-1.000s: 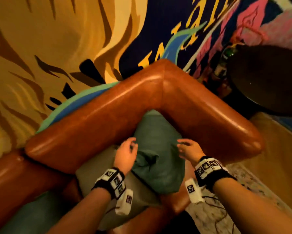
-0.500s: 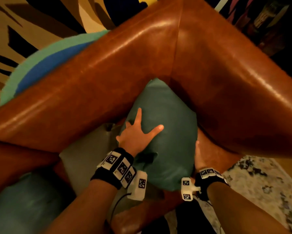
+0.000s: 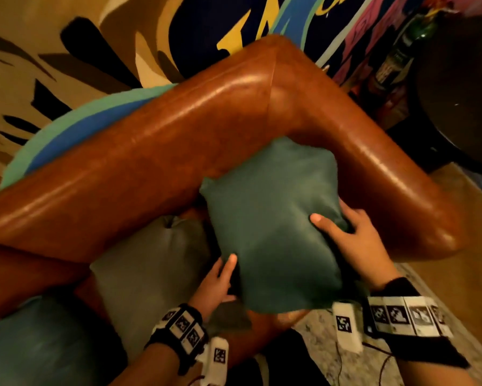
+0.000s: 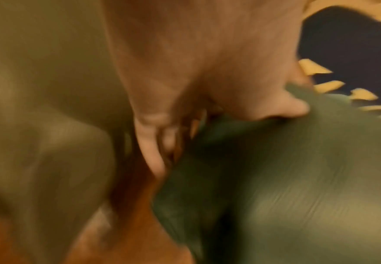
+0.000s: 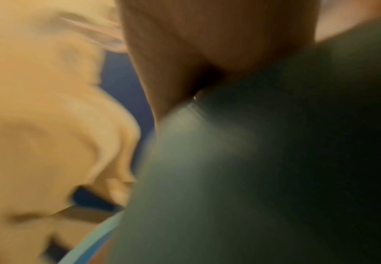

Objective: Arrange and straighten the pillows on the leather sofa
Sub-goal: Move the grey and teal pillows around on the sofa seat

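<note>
A dark green pillow [image 3: 270, 224] is lifted in the corner of the brown leather sofa [image 3: 150, 151], tilted like a diamond. My left hand [image 3: 217, 280] grips its lower left edge, thumb on the front and fingers behind. On the right edge my right hand [image 3: 345, 232] holds it with the thumb pressed into the front. A grey-olive pillow [image 3: 148, 271] lies on the seat to the left, and a teal pillow [image 3: 39, 346] sits at the bottom left. The left wrist view, blurred, shows my fingers [image 4: 153, 153] tucked behind the green pillow [image 4: 286, 187]. The right wrist view is blurred, with the green pillow [image 5: 264, 169] filling its right side.
The sofa's armrest [image 3: 395, 185] runs along the right. A dark round table [image 3: 462, 101] with a bottle [image 3: 395, 54] stands beyond it. A painted mural wall [image 3: 67, 51] rises behind the backrest. Patterned floor [image 3: 318, 358] lies below the seat edge.
My left hand has left the pillow's front and now grips its lower left edge. The right hand has come up onto the right edge. The green pillow has been raised and turned.
</note>
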A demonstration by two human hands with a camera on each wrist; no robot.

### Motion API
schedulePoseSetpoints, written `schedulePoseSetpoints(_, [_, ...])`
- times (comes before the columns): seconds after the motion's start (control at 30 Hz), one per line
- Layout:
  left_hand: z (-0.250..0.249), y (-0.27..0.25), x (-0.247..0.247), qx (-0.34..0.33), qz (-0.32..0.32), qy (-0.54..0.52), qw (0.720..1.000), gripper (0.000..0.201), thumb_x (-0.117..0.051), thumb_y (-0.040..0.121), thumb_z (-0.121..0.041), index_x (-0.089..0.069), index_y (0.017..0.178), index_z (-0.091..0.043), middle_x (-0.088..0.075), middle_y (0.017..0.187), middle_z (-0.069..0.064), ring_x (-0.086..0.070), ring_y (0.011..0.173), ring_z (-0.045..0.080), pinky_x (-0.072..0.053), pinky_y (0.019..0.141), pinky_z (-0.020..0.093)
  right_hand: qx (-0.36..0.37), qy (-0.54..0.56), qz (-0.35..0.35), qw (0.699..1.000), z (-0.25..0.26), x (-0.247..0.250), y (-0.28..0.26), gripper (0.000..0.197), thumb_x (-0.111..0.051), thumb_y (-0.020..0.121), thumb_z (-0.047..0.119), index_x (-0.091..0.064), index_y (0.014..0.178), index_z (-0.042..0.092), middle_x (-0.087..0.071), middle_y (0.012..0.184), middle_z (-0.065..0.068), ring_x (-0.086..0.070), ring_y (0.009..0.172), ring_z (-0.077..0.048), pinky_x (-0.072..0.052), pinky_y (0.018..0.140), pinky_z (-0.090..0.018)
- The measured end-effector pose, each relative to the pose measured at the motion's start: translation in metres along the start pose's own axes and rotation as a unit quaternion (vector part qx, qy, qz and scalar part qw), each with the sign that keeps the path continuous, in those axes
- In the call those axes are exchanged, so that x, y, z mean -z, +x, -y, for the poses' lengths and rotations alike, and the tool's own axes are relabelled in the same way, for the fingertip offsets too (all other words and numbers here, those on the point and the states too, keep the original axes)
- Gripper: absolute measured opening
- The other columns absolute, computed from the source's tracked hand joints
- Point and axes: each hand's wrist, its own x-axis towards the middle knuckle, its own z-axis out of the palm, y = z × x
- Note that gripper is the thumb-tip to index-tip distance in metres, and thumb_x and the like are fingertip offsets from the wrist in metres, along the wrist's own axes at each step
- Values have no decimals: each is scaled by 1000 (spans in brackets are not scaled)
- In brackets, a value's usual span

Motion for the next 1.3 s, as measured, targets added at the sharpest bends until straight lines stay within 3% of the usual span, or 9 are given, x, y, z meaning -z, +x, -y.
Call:
schedulePoseSetpoints(0.1, [-16, 11, -23, 52, 49, -117, 991, 95, -46, 69, -83, -32, 150, -35, -42, 145, 6, -59, 120, 38, -59, 85, 53, 97, -220, -13, 970, 28, -7, 2, 70, -57, 74, 78, -40, 140, 58, -47, 121, 0, -49, 118, -20, -38, 108, -39])
schedulePoseSetpoints(0.2, [-43, 23, -37, 39, 43, -157, 986, 87, -46, 72, -85, -25, 146, -45, -43, 141, 4, -58, 119, 41, -57, 86, 58, 24, -412, 38, 910, 6, -44, 28, 86, -37, 74, 89, -6, 149, 59, -24, 156, -10, -29, 139, -41, -27, 111, -57])
schedulePoseSetpoints(0.3, [-46, 39, -38, 55, 11, -151, 987, 115, -58, 53, -94, -5, 148, -58, -45, 145, -3, -60, 115, 44, -58, 82, 59, -38, -353, 85, 931, -34, -69, 54, 99, -38, 61, 95, 11, 142, 66, -6, 164, -12, -22, 142, -48, -23, 113, -64])
schedulePoseSetpoints(0.53, [-65, 42, -46, -86, -95, -4, 992, 99, -58, 60, -92, -42, 141, -38, -67, 123, 0, -74, 91, 29, -63, 79, 44, 15, -196, 117, 974, -29, -37, 81, 89, -56, 72, 81, -15, 148, 60, -41, 142, -11, -45, 134, -29, -33, 113, -34])
schedulePoseSetpoints(0.83, [-60, 60, -79, -136, -90, 309, 937, 110, -59, 85, -69, -8, 159, -7, -55, 142, 22, -52, 132, 35, -46, 105, 37, -92, -247, 45, 964, -70, -33, 74, 99, -44, 66, 91, -3, 149, 56, -31, 152, -23, -41, 133, -48, -33, 111, -59])
schedulePoseSetpoints(1.0, [-58, 67, -27, -200, -60, 251, 945, 72, -44, 91, -68, -56, 139, -16, -69, 122, 17, -63, 118, 33, -49, 102, 40, 168, -266, -113, 942, -15, -50, 43, 62, -64, 88, 24, -42, 146, 21, -48, 136, -17, -46, 124, -37, -39, 106, -49])
schedulePoseSetpoints(1.07, [-60, 77, 14, -222, -134, 377, 889, 48, -44, 101, -51, -68, 118, -12, -69, 119, 18, -61, 116, 36, -47, 97, 40, 291, -208, -52, 932, -3, -77, 17, 46, -57, 88, 14, -55, 133, 17, -59, 123, -9, -54, 114, -28, -43, 103, -41])
schedulePoseSetpoints(1.17, [-52, 90, 82, -103, -209, 585, 777, 59, -47, 98, -52, -47, 143, -14, -38, 155, 14, -26, 147, 39, -23, 116, 57, 288, -159, 156, 931, -22, -139, -13, 31, -55, 89, 12, -67, 116, 21, -70, 105, 6, -63, 96, -5, -47, 93, -24])
schedulePoseSetpoints(1.3, [-29, 95, 134, -41, -175, 638, 749, 80, -50, 87, -71, -38, 150, -23, -46, 150, 4, -33, 142, 28, -24, 110, 62, -95, -199, 356, 908, -103, -223, -33, 26, -55, 95, 47, -62, 108, 25, -58, 81, 11, -60, 82, -16, -57, 86, -43])
